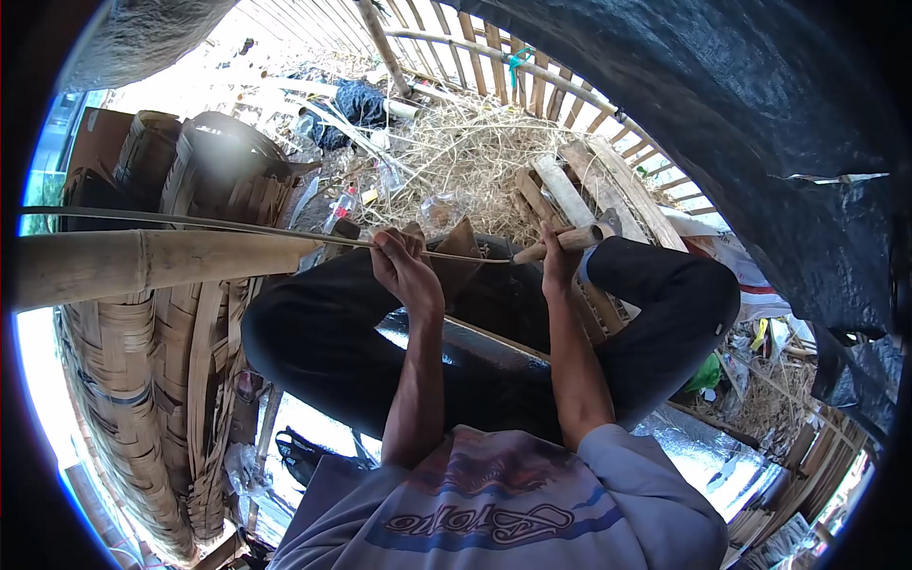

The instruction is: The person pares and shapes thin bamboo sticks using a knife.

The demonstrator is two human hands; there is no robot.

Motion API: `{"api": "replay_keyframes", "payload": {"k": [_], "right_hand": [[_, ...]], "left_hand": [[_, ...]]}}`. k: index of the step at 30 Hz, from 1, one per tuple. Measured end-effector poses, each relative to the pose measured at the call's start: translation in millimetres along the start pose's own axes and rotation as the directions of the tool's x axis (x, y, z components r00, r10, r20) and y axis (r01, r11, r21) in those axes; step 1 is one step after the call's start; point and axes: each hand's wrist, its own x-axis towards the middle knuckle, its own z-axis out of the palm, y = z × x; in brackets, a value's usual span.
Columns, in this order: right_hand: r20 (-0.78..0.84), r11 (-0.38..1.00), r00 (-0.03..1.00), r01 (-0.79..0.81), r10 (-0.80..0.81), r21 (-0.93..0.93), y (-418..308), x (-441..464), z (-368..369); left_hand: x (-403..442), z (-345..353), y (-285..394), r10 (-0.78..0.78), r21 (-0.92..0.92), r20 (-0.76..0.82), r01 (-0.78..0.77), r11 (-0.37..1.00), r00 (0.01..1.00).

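Running off past the left rim of the view, the strip (285, 231) has its far end cut off. The left hand (408, 268) is curled closed around it, pinching it near its other end. The right hand (559, 261) is wrapped firmly around a wooden handle (584, 237), in line with the strip's near end; whether a blade joins the two is too fine and dark to make out. Just on the person's side of the strip, the pole (85, 266) is likewise cut off at left. Beneath both lie woven rolls (114, 351), and beyond the strip a pale blur veils part of another woven piece (204, 180).

Between the strip and the person, folded legs (328, 323) in black trousers hide much of the ground and of a shiny sheet (408, 332). Beyond the strip, the ground is strewn with straw (465, 142), a black bag (361, 103) and planks (608, 190), with glare washing out its far left. A slatted fence (489, 57) closes that side; right of the strip hangs a black tarp (760, 123), partly lost in shadow.
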Motion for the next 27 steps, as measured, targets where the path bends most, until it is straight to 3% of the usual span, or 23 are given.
{"api": "replay_keyframes", "payload": {"k": [5,8,11,13,16,17,20,21,22,25,26,27], "right_hand": [[0.073,0.999,0.997,-0.036,0.035,0.011,2,-10,4],[0.063,0.998,0.997,0.049,-0.047,-0.031,-2,-11,8],[0.122,0.992,0.992,-0.032,0.017,0.123,-20,-12,10],[0.258,0.97,0.964,0.005,-0.07,0.244,-30,-12,13],[0.248,0.992,0.968,0.009,-0.04,0.126,4,-13,10],[0.243,1.0,0.97,0.007,-0.009,0.007,10,-13,5],[0.14,0.996,0.987,-0.078,0.072,0.035,7,-2,1],[0.139,0.98,0.984,-0.132,0.112,0.151,-2,-3,0],[0.14,0.979,0.983,-0.139,0.118,0.147,0,-6,1],[0.198,0.987,0.968,0.15,-0.157,0.05,13,-11,3],[0.197,0.983,0.963,0.173,-0.182,0.063,14,-13,-2],[0.221,0.995,0.97,0.097,-0.101,0.03,15,-15,-5]], "left_hand": [[-3,8,-3,0.035,0.014,0.048,-0.035,0.999,0.998],[-6,10,-6,0.041,-0.007,0.074,-0.041,0.999,0.996],[-5,6,-9,0.057,-0.048,0.089,-0.053,0.997,0.994],[-3,7,-10,0.069,-0.074,0.093,-0.062,0.995,0.993],[-7,5,-7,0.072,-0.067,0.078,-0.067,0.996,0.994],[-6,6,-7,0.061,-0.105,0.075,-0.053,0.993,0.995],[-2,6,-6,0.041,-0.115,0.069,-0.033,0.993,0.997],[-3,6,-5,0.048,-0.129,0.072,-0.038,0.991,0.996],[-5,5,-5,0.049,-0.144,0.07,-0.038,0.989,0.996],[-7,4,-8,0.052,-0.144,0.073,-0.041,0.989,0.996],[-4,6,-8,0.064,-0.151,0.072,-0.052,0.987,0.995],[-3,7,-6,0.062,-0.152,0.069,-0.051,0.987,0.996]]}}
